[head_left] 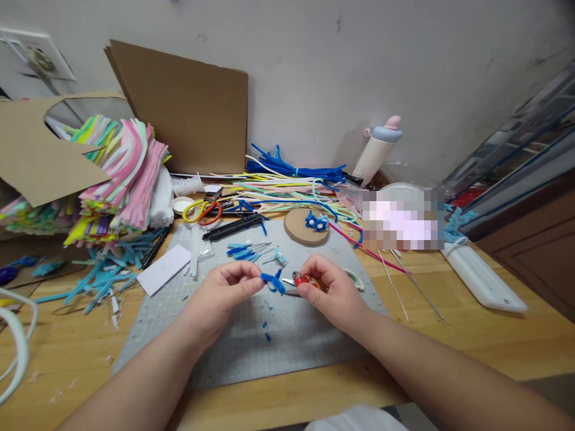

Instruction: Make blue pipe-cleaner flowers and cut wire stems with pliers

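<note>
Between thumb and fingers, my left hand (227, 288) pinches a blue fuzzy pipe-cleaner piece (273, 281) above the grey cutting mat (233, 353). My right hand (330, 291) is closed on a small red-handled tool (309, 280), whose metal tip points left at the blue piece. Whether tip and piece touch is hard to tell. Beyond the hands lie blue pieces with thin wire stems (245, 251) and a light blue piece (279, 256). Two blue shapes with white centres (317, 221) rest on a round cardboard disc (299, 230). Small blue scraps dot the mat.
Scissors (202, 211), a black cutter (233, 227) and a white card (165, 269) lie left of centre. Coloured pipe cleaners (121, 179) fill the left side; more (296, 167) lie by the wall. At right are metal wires (415, 287) and a white case (485, 278).
</note>
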The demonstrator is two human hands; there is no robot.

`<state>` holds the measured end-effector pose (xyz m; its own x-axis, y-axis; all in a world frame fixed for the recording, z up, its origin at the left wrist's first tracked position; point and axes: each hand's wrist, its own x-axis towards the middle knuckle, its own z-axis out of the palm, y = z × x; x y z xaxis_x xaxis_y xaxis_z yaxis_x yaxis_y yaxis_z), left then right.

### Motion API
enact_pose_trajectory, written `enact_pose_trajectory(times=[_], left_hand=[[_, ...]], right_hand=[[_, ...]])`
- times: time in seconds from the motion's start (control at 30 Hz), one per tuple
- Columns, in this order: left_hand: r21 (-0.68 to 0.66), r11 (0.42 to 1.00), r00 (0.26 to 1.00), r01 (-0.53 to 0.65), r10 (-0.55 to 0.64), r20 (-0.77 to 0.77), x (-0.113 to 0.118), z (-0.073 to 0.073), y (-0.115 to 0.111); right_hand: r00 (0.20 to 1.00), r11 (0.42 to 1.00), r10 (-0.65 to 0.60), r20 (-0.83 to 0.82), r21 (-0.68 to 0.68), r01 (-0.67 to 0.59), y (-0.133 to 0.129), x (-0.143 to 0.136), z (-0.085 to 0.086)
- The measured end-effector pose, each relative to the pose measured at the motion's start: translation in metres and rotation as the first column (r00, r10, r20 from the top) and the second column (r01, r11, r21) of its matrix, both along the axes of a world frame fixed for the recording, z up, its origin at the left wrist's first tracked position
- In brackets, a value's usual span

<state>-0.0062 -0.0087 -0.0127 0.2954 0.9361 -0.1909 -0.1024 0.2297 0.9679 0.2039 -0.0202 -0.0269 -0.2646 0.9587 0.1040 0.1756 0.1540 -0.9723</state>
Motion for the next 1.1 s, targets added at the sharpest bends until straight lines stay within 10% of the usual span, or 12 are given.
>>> enact_pose_trajectory(times=[0.3,0.57,1.1], left_hand=[[-0.300,0.893,0.851,0.335,-0.150,0.503,0.010,-0.009,-0.008],[-0.290,0.845,0.805,0.448,-0.241,0.542,0.010,-0.012,-0.007],[-0.296,0.840,0.794,0.454,-0.231,0.562,0.009,-0.014,-0.006]], right_hand=[[0.996,0.993,0.076,-0.049,0.093,-0.071,-0.004,-0.002,-0.001],[0.995,0.931,0.049,0.093,0.355,-0.079,-0.005,-0.005,0.000],[0.991,0.915,0.097,0.087,0.384,-0.124,-0.004,-0.004,0.001]])
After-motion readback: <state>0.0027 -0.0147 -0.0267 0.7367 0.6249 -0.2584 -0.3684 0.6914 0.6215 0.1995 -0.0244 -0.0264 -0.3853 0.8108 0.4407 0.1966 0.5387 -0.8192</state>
